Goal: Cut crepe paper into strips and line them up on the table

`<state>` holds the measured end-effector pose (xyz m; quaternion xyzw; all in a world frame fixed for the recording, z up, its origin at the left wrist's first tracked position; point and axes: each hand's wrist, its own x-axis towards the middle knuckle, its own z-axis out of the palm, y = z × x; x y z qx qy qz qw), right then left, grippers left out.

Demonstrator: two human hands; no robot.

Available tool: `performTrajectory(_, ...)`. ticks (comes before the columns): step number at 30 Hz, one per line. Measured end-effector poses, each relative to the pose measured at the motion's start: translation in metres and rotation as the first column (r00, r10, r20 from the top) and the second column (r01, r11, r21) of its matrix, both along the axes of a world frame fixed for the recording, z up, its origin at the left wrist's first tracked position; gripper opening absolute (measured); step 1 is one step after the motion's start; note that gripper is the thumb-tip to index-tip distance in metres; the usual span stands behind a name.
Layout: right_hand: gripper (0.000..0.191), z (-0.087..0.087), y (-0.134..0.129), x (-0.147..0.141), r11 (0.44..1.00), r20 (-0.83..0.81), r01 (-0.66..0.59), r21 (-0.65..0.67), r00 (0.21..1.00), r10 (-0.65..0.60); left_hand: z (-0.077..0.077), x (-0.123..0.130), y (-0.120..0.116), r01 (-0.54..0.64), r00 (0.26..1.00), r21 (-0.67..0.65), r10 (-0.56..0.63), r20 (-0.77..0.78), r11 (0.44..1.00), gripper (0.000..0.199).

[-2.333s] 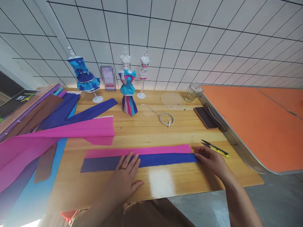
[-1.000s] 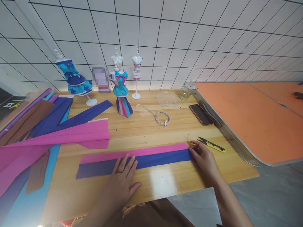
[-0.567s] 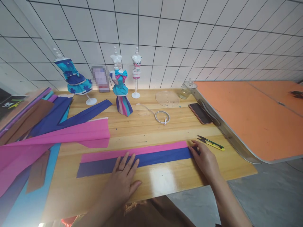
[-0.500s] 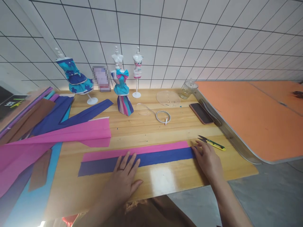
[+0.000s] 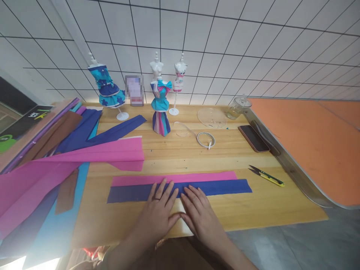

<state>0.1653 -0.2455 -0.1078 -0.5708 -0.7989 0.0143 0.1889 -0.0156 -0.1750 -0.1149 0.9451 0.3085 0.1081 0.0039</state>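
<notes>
A long blue fabric strip [image 5: 227, 187] lies flat across the front of the table, overlapping the lower edge of a pink strip [image 5: 208, 176] behind it. My left hand [image 5: 159, 210] rests open, its fingertips on the middle of the blue strip and a ring on one finger. Beside it, my right hand [image 5: 201, 212] also lies flat with fingers outstretched on the same strip. The two thumbs meet or nearly meet at the table's front. Off to the right are thread snips [image 5: 266, 176] with yellow and black handles.
Folded pink fabric [image 5: 123, 152] and other coloured pieces pile up at left. Dressed mini mannequins [image 5: 161, 99] stand along the back. A coiled white cable [image 5: 206, 140], a clear plate [image 5: 212, 118], a glass jar [image 5: 237, 108] and a phone [image 5: 253, 138] sit behind the strips.
My right hand has moved left from the strip's right end to beside my left hand. The whole view has shifted, so the table's things appear further right.
</notes>
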Motion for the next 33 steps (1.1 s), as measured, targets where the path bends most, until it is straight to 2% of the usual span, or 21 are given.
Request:
performTrajectory(3, 0.057, -0.002, 0.001, -0.003, 0.999, 0.069, 0.009, -0.049, 0.998, -0.005, 0.002, 0.0, 0.0, -0.009, 1.0, -0.024, 0.01, 0.01, 1.0, 0.056)
performTrajectory(6, 0.059, -0.005, 0.002, -0.001, 0.999, 0.102, 0.014, -0.044, 0.995, -0.009, 0.003, -0.001, 0.0, -0.012, 1.0, -0.062, 0.012, 0.004, 0.998, 0.056)
performTrajectory(11, 0.057, -0.009, 0.005, -0.008, 0.999, 0.078, 0.023, 0.029, 0.997, -0.025, 0.005, -0.002, 0.0, -0.016, 1.0, -0.115, 0.016, 0.001, 0.993, 0.056)
performTrajectory(17, 0.054, -0.015, 0.009, -0.016, 1.0, 0.145, 0.001, 0.008, 0.989, -0.002, 0.006, -0.004, -0.001, -0.022, 1.0, -0.137, 0.022, -0.003, 0.99, 0.055)
performTrajectory(22, 0.052, -0.012, 0.009, -0.016, 1.0, 0.171, 0.013, -0.003, 0.985, -0.013, 0.006, -0.009, -0.001, -0.043, 0.999, -0.121, 0.047, 0.023, 0.992, 0.058)
performTrajectory(26, 0.054, -0.011, 0.009, -0.017, 1.0, 0.19, 0.028, -0.006, 0.981, -0.026, 0.007, -0.025, 0.003, -0.058, 0.998, -0.124, 0.061, 0.02, 0.991, 0.066)
performTrajectory(33, 0.052, -0.016, 0.008, -0.018, 1.0, 0.216, 0.024, 0.002, 0.976, -0.024, 0.012, -0.069, 0.012, -0.138, 0.99, -0.116, 0.136, -0.023, 0.984, 0.072)
